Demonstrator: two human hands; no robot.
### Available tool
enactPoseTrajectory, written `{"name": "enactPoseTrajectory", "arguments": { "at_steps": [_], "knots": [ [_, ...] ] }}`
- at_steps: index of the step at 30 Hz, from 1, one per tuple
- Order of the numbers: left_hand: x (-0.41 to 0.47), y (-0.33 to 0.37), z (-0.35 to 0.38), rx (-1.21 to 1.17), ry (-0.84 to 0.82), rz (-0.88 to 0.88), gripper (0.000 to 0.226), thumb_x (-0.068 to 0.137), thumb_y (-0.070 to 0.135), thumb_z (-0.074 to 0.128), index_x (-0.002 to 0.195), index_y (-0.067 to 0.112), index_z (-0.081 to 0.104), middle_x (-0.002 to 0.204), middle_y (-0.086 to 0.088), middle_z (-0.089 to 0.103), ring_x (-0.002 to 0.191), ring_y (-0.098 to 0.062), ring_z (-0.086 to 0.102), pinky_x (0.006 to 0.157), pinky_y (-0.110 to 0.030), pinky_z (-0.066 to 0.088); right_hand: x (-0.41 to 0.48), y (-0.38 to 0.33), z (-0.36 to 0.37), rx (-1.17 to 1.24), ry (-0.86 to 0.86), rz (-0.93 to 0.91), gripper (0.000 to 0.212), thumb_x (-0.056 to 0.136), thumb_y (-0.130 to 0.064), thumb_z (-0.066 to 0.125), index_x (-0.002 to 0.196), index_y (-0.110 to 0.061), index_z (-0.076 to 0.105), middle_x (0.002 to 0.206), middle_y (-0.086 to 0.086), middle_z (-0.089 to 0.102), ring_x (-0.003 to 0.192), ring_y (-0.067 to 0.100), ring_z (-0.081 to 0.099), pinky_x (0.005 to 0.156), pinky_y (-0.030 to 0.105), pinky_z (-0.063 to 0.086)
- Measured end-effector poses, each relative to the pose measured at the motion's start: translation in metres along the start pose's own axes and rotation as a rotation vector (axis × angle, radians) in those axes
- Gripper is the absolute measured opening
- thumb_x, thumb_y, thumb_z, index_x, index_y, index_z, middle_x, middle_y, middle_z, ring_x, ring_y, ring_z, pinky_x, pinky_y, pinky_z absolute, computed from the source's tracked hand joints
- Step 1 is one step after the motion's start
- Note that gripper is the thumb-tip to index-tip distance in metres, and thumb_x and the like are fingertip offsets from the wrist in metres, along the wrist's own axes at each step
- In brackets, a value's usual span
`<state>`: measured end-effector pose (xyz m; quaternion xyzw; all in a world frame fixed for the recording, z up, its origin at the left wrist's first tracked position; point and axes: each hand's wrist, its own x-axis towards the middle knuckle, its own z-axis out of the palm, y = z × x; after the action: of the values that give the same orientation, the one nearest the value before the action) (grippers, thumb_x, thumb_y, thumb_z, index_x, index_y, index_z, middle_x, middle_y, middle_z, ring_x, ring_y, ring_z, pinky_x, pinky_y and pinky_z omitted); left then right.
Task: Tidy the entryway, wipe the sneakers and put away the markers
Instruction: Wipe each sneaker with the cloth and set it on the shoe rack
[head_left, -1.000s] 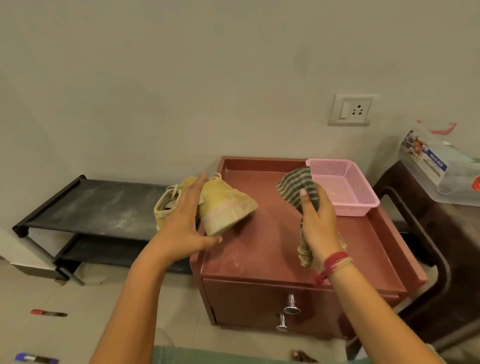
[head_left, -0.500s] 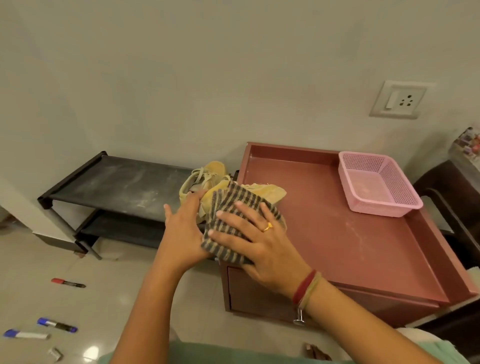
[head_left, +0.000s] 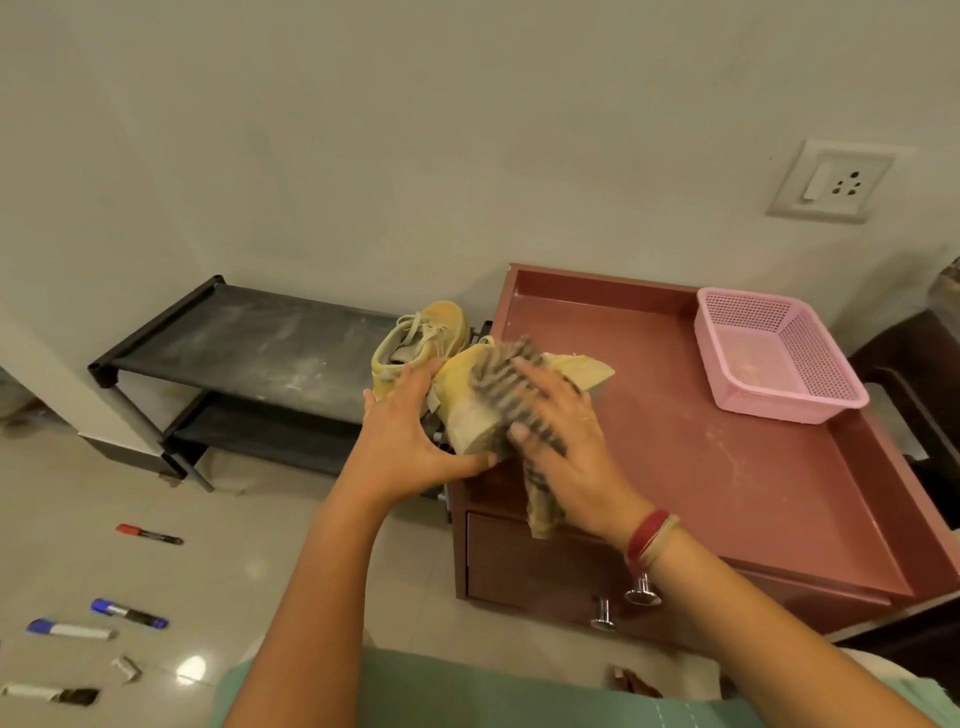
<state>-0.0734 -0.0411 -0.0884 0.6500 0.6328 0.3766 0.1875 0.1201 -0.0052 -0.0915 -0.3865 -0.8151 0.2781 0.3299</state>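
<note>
Sneaker (head_left: 470, 410) mid-frame, overhanging bench (head_left: 701, 467) left edge. Left hand (head_left: 415, 434) cups its heel; right hand (head_left: 569, 441) flat, pressing cloth (head_left: 496, 371) on it. Risk: a hard stroke shoves it off.

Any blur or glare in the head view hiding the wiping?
Head view: the right hand and cloth are motion-blurred, the left hand and sneaker sharper; a glare spot sits on the floor; the cabinet edges bow from the wide lens.
</note>
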Motion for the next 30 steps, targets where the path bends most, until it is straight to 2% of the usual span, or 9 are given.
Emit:
{"name": "enactPoseTrajectory", "arguments": {
  "at_steps": [2, 7, 11, 15, 19, 21, 23, 25, 30],
  "knots": [
    [0.001, 0.002, 0.000, 0.019, -0.004, -0.022, 0.099, 0.050, 0.068, 0.071, 0.136, 0.039, 0.033, 0.131, 0.024, 0.043, 0.131, -0.010, 0.037, 0.114, -0.052, -0.004, 0.002, 0.000, -0.005, 0.054, 0.031, 0.127, 0.044, 0.079, -0.080, 0.020, 0.120, -0.069, 0.028, 0.150, -0.026, 0.017, 0.142, 0.001, 0.001, 0.115, 0.056, 0.001],
    [0.005, 0.000, 0.004, 0.036, -0.046, -0.011, 0.090, 0.053, 0.065, 0.064, 0.134, 0.042, 0.031, 0.143, 0.009, 0.042, 0.138, -0.022, 0.032, 0.114, -0.062, -0.004, -0.016, -0.009, 0.006, -0.196, -0.104, -0.198, 0.042, 0.089, -0.065, 0.025, 0.130, -0.062, 0.028, 0.153, -0.022, 0.010, 0.145, 0.010, -0.005, 0.114, 0.052, -0.007],
    [0.003, -0.002, 0.005, 0.064, -0.052, -0.034, 0.099, 0.050, 0.070, 0.068, 0.137, 0.042, 0.029, 0.143, 0.016, 0.038, 0.141, -0.017, 0.026, 0.114, -0.060, -0.007, -0.001, 0.000, -0.006, 0.100, -0.003, 0.126, 0.040, 0.081, -0.075, 0.025, 0.121, -0.068, 0.032, 0.152, -0.022, 0.019, 0.144, 0.008, 0.008, 0.115, 0.055, -0.001],
    [0.003, -0.006, 0.003, 0.069, -0.086, -0.029, 0.092, 0.052, 0.065, 0.065, 0.133, 0.040, 0.030, 0.142, 0.010, 0.041, 0.140, -0.022, 0.029, 0.113, -0.064, -0.004, -0.014, -0.008, 0.008, -0.076, -0.135, -0.120, 0.042, 0.087, -0.067, 0.024, 0.128, -0.060, 0.026, 0.147, -0.037, 0.008, 0.141, -0.003, -0.007, 0.115, 0.043, -0.011],
    [0.001, -0.008, 0.001, 0.077, -0.127, -0.081, 0.106, 0.053, 0.065, 0.073, 0.142, 0.039, 0.021, 0.143, 0.021, 0.034, 0.139, -0.017, 0.026, 0.115, -0.058, -0.005, 0.006, 0.017, -0.015, 0.047, 0.008, 0.191, 0.045, 0.087, -0.067, 0.029, 0.129, -0.051, 0.028, 0.139, -0.034, 0.014, 0.139, -0.003, 0.003, 0.117, 0.050, -0.001],
    [0.000, -0.006, 0.003, 0.003, -0.165, -0.068, 0.104, 0.058, 0.051, 0.078, 0.142, 0.041, 0.017, 0.132, 0.028, 0.032, 0.128, -0.009, 0.032, 0.116, -0.057, 0.012, 0.007, 0.020, -0.022, 0.163, -0.011, 0.246, 0.042, 0.088, -0.057, 0.039, 0.129, -0.047, 0.035, 0.144, -0.024, 0.022, 0.142, 0.004, 0.008, 0.118, 0.048, 0.008],
    [0.001, -0.003, 0.007, -0.047, -0.190, -0.060, 0.111, 0.063, 0.035, 0.079, 0.147, 0.037, 0.006, 0.141, 0.019, 0.027, 0.130, -0.011, 0.031, 0.110, -0.047, 0.032, 0.007, 0.018, -0.024, 0.363, 0.045, 0.267, 0.050, 0.090, -0.055, 0.045, 0.134, -0.032, 0.044, 0.145, -0.008, 0.040, 0.137, 0.013, 0.031, 0.114, 0.046, 0.026],
    [0.003, 0.002, 0.014, 0.021, -0.179, -0.010, 0.120, 0.064, 0.030, 0.076, 0.150, 0.033, -0.009, 0.153, 0.012, 0.007, 0.139, -0.016, 0.018, 0.109, -0.042, 0.033, 0.012, 0.015, -0.028, 0.467, 0.189, 0.260, 0.051, 0.091, -0.048, 0.048, 0.132, -0.017, 0.049, 0.131, 0.001, 0.055, 0.124, 0.017, 0.049, 0.106, 0.046, 0.038],
    [0.005, 0.013, 0.033, 0.069, -0.057, 0.113, 0.104, 0.068, 0.058, 0.061, 0.150, 0.033, 0.002, 0.156, 0.011, -0.003, 0.144, -0.011, 0.000, 0.115, -0.035, 0.016, 0.014, 0.012, -0.019, 0.135, 0.345, 0.107, 0.040, 0.093, -0.042, 0.043, 0.133, -0.037, 0.037, 0.143, -0.009, 0.036, 0.136, 0.010, 0.030, 0.114, 0.039, 0.025]
  ]
}}
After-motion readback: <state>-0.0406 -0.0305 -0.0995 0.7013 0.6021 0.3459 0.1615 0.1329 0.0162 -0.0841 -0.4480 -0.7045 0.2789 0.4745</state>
